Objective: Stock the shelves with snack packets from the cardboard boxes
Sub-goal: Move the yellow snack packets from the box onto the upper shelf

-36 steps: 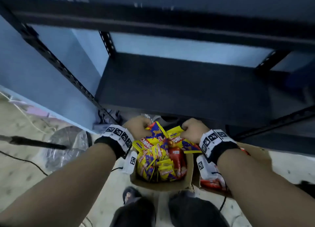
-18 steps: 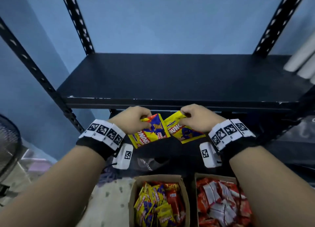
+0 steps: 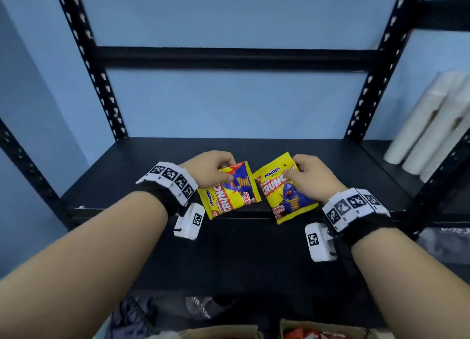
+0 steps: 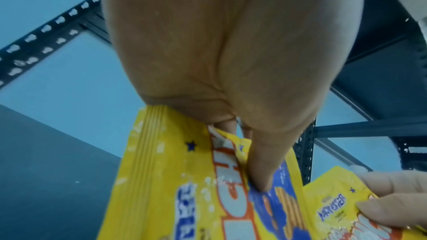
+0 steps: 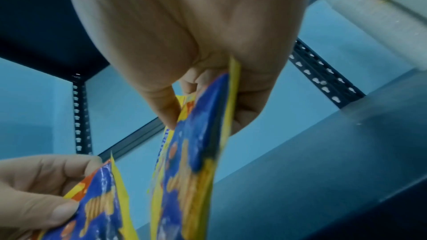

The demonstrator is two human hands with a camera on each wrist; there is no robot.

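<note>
A: What is seen nearest the camera?

B: At the bottom edge, the tops of two cardboard boxes are glimpsed: the left cardboard box and the right cardboard box, in which red packets are just visible. Their contents cannot be counted.

A: And above them?

B: Two forearms with marker-covered wristbands are extended over the front edge of a black metal shelf. One yellow Monster Crunch snack packet is pinched in each hand, so two packets are counted. The left packet is clamped at its top corner between thumb and fingers of the left hand. The right packet is clamped the same way by the right hand.

A: How are the packets lying relative to the grip?

B: Each packet is hung down and toward the person from its pinched top corner, long axis tilted, lower edge over the shelf's front lip. The bare shelf surface is found beyond the hands. It is judged that both packets would need carrying forward and being laid down there. Neither hand is clearly nearer; they are held side by side, the packets close but apart.

A: What lies farthest away?

B: White rolls, apparently three, are leaned at the shelf's right end. Behind are perforated uprights and a blue wall.
</note>
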